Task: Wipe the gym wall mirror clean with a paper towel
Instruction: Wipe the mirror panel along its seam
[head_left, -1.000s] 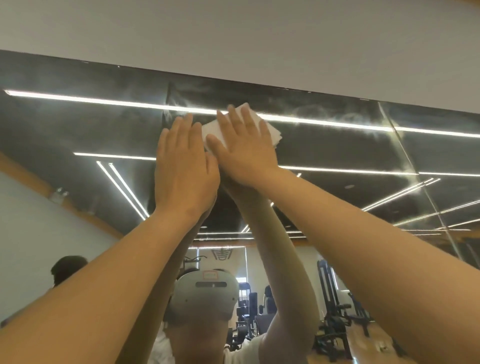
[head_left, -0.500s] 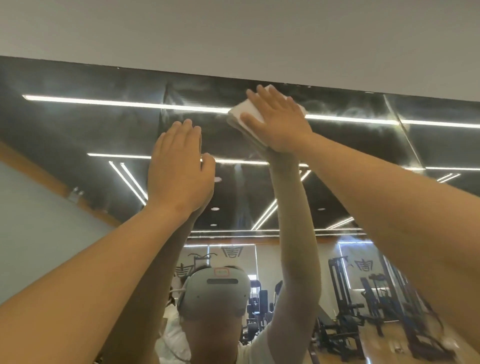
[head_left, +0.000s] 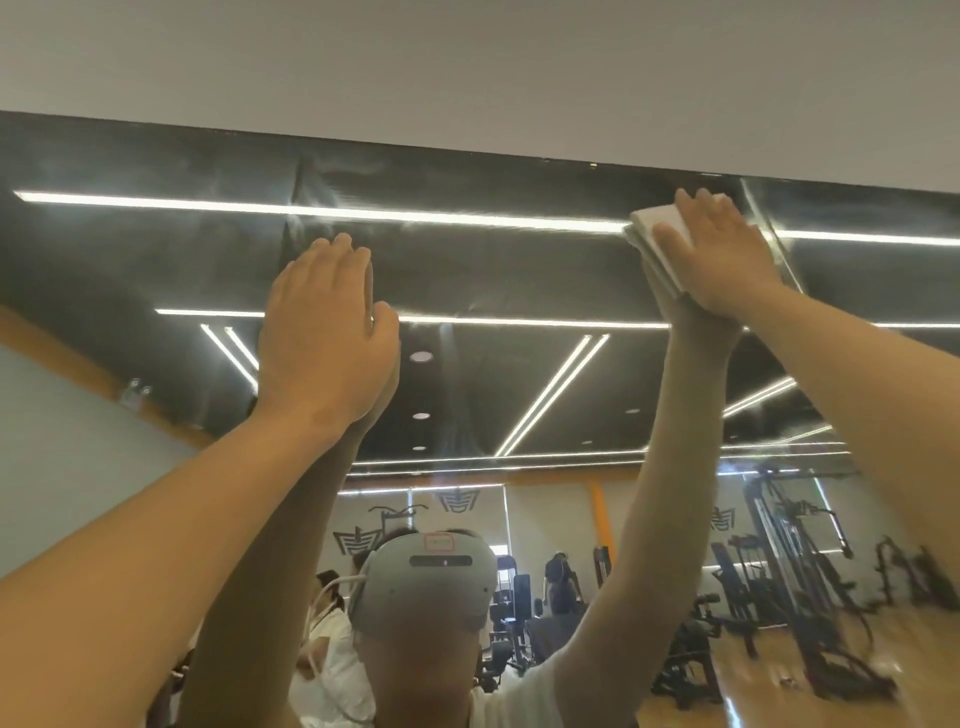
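The wall mirror (head_left: 519, 270) fills most of the head view, with its top edge just under a plain grey wall. My right hand (head_left: 719, 260) lies flat on a folded white paper towel (head_left: 655, 223) and presses it to the glass near the mirror's top right, beside a vertical seam between panels. My left hand (head_left: 324, 332) rests flat on the glass to the left of centre, fingers straight and together, holding nothing. Hazy streaks show on the glass near the top, left of centre.
The grey wall (head_left: 467, 67) sits above the mirror. The panel seam (head_left: 774, 244) runs down at the right. The mirror reflects ceiling light strips, gym machines (head_left: 779, 571), a wooden floor, my raised arms and another person at the lower left.
My right hand has slid the paper towel to the right along the top of the mirror, away from my left hand. The left hand has stayed flat on the glass.
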